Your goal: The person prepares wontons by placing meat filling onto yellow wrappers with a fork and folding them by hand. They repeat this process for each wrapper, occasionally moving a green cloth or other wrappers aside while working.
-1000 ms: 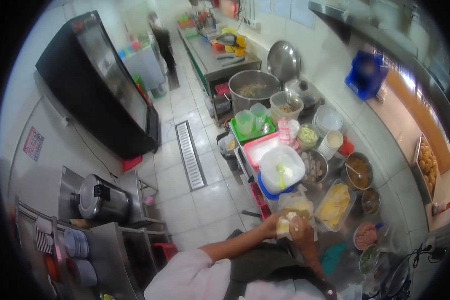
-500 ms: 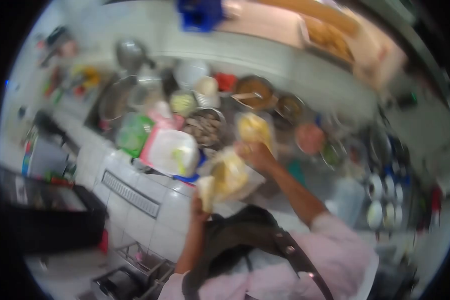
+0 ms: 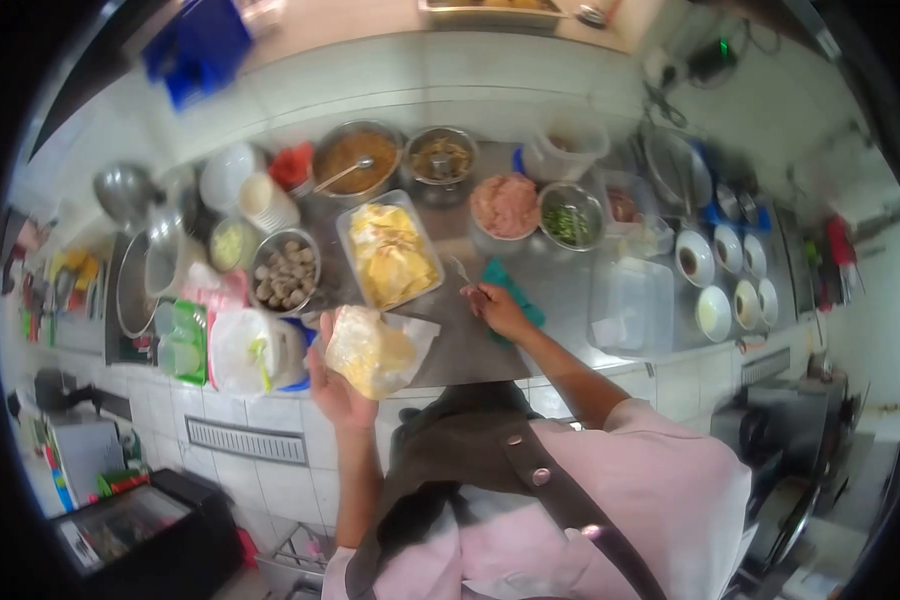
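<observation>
My left hand (image 3: 342, 395) is palm up, supporting a stack of pale yellow dough wrappers (image 3: 370, 350) in thin plastic or paper. My right hand (image 3: 498, 308) pinches the handle of a small metal fork (image 3: 459, 268), its head pointing away from me over the steel counter. Beside and partly beneath that hand is a teal cloth (image 3: 515, 290). Just beyond my left hand stands a clear rectangular tub (image 3: 353, 265) full of folded yellow pieces. A steel bowl of pinkish minced meat (image 3: 505, 205) and a bowl of chopped greens (image 3: 570, 217) are beyond my right hand.
Along the counter are a bowl of mushroom-like pieces (image 3: 285, 270), a brown mixture with a spoon (image 3: 355, 165), and a white container (image 3: 250, 350) at the front left. Several small white bowls (image 3: 712, 312) and a clear lidded box (image 3: 635, 300) stand to the right.
The view has turned rightward and sharpened. My right hand has left the tub of yellow pieces, moved right, and now holds the fork. My left hand still holds the wrappers.
</observation>
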`<move>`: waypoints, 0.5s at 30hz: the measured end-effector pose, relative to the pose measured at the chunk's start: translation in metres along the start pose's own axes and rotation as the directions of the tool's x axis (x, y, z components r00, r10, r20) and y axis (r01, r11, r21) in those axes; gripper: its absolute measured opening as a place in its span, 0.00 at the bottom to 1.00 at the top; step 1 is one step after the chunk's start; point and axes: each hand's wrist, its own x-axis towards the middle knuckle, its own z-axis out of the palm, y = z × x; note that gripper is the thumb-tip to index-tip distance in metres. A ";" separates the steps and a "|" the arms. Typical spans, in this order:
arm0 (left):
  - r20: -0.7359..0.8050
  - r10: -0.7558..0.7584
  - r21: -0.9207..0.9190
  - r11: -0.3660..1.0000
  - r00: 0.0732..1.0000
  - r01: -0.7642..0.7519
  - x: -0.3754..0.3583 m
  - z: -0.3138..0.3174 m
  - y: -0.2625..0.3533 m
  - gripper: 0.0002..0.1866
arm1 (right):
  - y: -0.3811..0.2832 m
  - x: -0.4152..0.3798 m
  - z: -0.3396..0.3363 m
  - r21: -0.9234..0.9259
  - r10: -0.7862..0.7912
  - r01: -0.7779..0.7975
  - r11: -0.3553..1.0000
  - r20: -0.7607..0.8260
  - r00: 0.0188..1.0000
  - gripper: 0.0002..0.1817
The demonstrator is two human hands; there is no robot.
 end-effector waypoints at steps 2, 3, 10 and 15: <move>-0.026 -0.078 0.003 0.997 0.997 0.078 0.010 0.002 -0.017 0.35 | 0.003 -0.010 -0.021 -0.055 -0.051 0.044 0.998 -0.143 0.988 0.17; -0.014 -0.131 -0.045 0.990 0.991 0.130 0.015 -0.001 -0.026 0.37 | 0.008 -0.011 -0.032 -0.048 -0.043 0.036 0.998 -0.165 0.985 0.17; -0.060 -0.317 -0.012 0.948 0.947 0.317 0.041 -0.027 -0.090 0.35 | -0.021 0.005 -0.100 -0.819 -0.364 -0.036 0.572 -0.292 0.884 0.27; -0.171 -0.371 0.161 0.903 0.913 0.398 0.050 -0.039 -0.110 0.28 | -0.023 0.009 -0.103 -0.869 -0.233 -0.075 0.490 -0.214 0.949 0.29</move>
